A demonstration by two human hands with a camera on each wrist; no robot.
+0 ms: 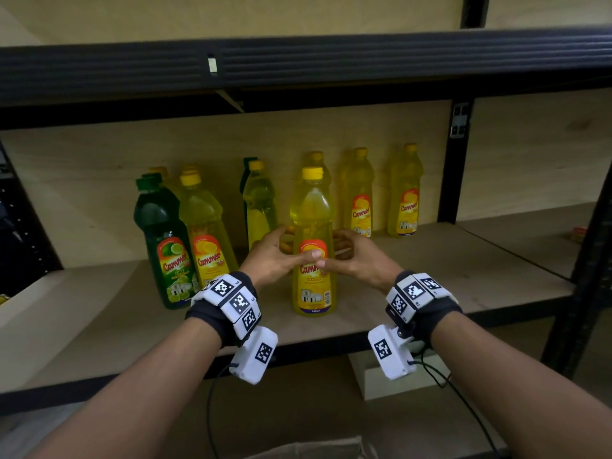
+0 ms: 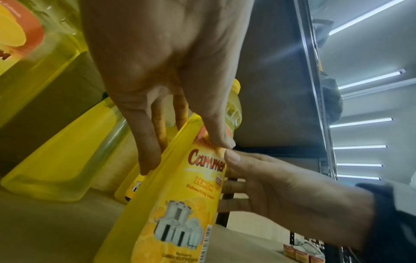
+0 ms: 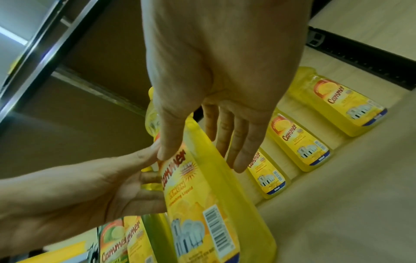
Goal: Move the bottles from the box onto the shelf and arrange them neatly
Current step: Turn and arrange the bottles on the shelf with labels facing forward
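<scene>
Bottles partly hidden or cut off on the shelf.
I see rear bottles [image 1: 316,160] only as caps, fingers [image 1: 288,241] hidden behind the front lemon bottle [image 1: 313,226], and small red packs [image 2: 297,253] too blurred to identify.

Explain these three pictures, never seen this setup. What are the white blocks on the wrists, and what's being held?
No robot here: a person works with bare hands. The white blocks are marked wristbands carrying small cameras. One picture comes from a camera on the head, looking down at a wooden shelf. The other two come from the wrist cameras, looking along each hand. On the shelf stand yellow dish-soap bottles and a green bottle. The left hand and right hand both hold the front yellow bottle, fingers round its sides, thumbs meeting on the label. It stands upright on the shelf.
</scene>
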